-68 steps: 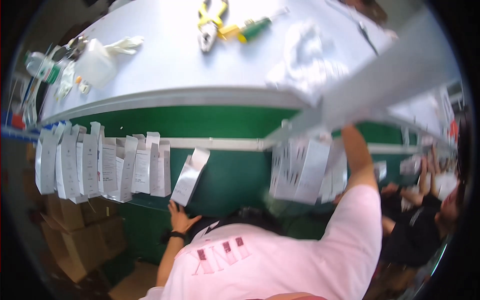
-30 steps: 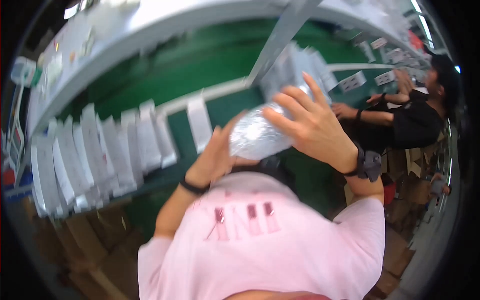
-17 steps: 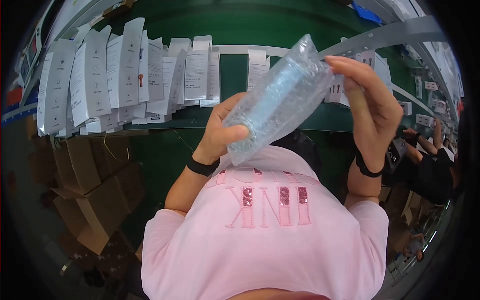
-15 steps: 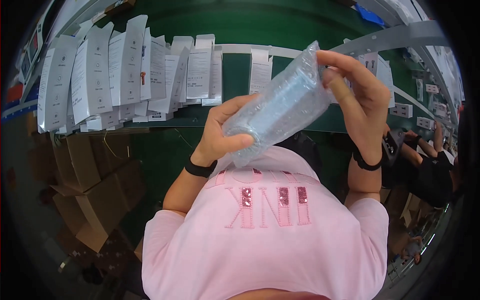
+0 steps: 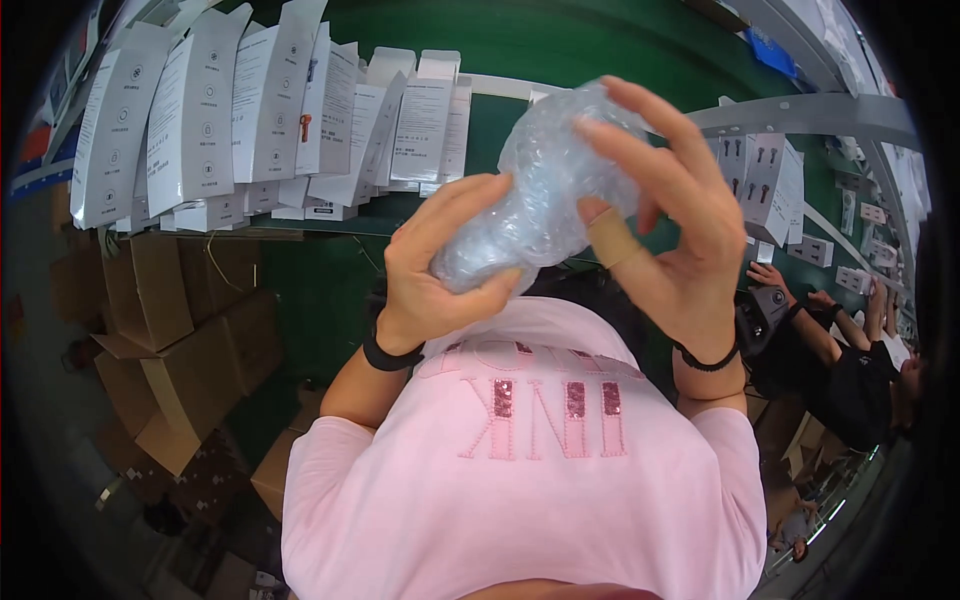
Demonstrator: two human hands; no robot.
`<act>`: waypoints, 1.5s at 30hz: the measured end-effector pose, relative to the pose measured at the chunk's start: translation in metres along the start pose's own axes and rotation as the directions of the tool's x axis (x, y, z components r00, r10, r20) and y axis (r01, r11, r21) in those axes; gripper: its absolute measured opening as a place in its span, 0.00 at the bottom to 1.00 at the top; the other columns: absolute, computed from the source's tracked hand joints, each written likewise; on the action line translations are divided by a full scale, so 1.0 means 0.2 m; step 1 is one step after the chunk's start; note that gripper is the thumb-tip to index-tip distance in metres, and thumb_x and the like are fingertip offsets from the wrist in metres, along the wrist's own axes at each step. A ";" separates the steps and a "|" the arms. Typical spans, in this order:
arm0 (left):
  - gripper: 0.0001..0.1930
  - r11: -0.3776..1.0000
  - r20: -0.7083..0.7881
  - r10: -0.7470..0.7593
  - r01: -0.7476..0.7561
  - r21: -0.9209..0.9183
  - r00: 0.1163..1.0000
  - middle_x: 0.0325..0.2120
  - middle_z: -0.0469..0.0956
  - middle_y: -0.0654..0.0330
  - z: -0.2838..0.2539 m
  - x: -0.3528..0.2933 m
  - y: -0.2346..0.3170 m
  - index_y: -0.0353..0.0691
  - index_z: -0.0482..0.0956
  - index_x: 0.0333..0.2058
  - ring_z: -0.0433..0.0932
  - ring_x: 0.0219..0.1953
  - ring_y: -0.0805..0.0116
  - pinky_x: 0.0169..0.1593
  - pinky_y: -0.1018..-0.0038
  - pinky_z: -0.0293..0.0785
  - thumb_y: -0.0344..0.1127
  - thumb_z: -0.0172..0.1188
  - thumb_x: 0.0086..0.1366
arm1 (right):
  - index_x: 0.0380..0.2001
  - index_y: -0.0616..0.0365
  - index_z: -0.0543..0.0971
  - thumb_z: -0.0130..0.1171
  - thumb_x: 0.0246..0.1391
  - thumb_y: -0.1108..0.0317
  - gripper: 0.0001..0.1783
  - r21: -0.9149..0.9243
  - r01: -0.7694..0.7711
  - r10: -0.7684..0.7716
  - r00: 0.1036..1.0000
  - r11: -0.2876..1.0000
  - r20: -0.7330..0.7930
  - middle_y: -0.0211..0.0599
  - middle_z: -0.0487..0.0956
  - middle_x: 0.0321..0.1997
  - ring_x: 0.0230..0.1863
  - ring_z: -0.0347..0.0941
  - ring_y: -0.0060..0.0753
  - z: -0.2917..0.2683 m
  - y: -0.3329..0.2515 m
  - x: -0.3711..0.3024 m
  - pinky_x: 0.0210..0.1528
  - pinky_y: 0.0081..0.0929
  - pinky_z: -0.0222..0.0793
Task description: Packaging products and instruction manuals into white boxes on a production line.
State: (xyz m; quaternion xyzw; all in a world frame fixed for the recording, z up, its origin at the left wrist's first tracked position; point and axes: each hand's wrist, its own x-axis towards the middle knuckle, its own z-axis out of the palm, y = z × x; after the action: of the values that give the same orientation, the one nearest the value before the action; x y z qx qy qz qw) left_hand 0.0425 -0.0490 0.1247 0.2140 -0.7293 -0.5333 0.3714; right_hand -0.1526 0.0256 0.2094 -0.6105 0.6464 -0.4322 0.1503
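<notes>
A bubble-wrap pouch of clear plastic is held up in front of my chest, tilted with its upper end to the right. Something pale inside shows only dimly, and its kind is hidden by the wrap. My left hand is closed round the lower left end, thumb in front. At the upper right end, my right hand curls round the crumpled plastic. Its fingers are spread over the wrap, and its thumb, with a tan bandage, lies against the near side.
White cartons with raised flaps stand in a row on the green bench at left. More printed boxes stand at right, beside a grey metal rail. Brown cardboard boxes are stacked below left. A co-worker in black is at right.
The pouch's upper end has gone from stretched out to bunched and folded. My right hand has shifted left and wraps more of it. The view has shifted slightly.
</notes>
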 end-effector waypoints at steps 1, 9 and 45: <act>0.32 1.000 0.002 -0.002 0.002 0.004 1.000 0.47 0.75 0.48 0.00 -0.01 0.00 0.32 0.75 0.51 0.76 0.45 0.63 0.48 0.72 0.71 0.27 0.66 0.40 | 0.45 0.53 0.82 0.64 0.39 0.77 0.24 -0.038 0.005 -0.007 0.999 0.999 -0.044 0.46 0.72 0.58 0.23 0.63 0.18 0.00 0.02 -0.01 0.25 0.14 0.61; 0.34 0.730 0.150 -0.369 0.386 -0.564 0.917 0.49 0.75 0.51 0.05 -0.04 0.05 0.29 0.70 0.56 0.75 0.48 0.67 0.53 0.74 0.69 0.29 0.65 0.46 | 0.41 0.51 0.84 0.64 0.38 0.77 0.22 -0.169 0.156 -0.165 0.986 0.973 -0.039 0.48 0.69 0.60 0.21 0.56 0.17 0.02 0.02 -0.01 0.26 0.15 0.60; 0.30 0.512 -0.342 -0.838 0.830 -0.221 0.426 0.49 0.75 0.48 0.58 -0.59 -0.84 0.35 0.68 0.56 0.73 0.53 0.57 0.56 0.67 0.68 0.39 0.66 0.57 | 0.54 0.62 0.69 0.49 0.55 0.65 0.24 0.591 -0.415 0.679 0.653 0.692 -0.335 0.47 0.76 0.46 0.44 0.75 0.46 0.73 2.28 2.03 0.43 0.42 0.76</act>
State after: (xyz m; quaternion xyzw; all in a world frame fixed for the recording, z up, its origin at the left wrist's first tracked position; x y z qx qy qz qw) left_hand 0.0133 0.0489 -0.0874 0.6482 -0.4281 -0.5959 0.2036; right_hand -0.4326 -0.4560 -0.0776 -0.1790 0.6959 -0.6550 0.2339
